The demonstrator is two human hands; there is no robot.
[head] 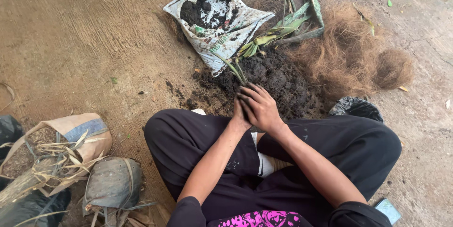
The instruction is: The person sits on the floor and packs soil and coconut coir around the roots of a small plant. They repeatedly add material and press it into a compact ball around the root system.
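I sit cross-legged on a concrete floor, in black trousers. Both hands meet in front of my knees at the near edge of a pile of dark soil (278,78). My right hand (259,107), smeared with soil, lies on top and curls around the base of a small green plant (236,69). Mostly hidden beneath it, my left hand (238,116) presses against the same spot. The plant's thin leaves rise toward an open white sack (214,17) holding dark soil.
A heap of brown coconut fibre (351,57) lies right of the soil, with long green leaves (297,15) behind it. A black plastic bag (356,107) sits by my right knee. Sacks and dry leaves (66,151) clutter the left. A phone (389,209) lies at lower right.
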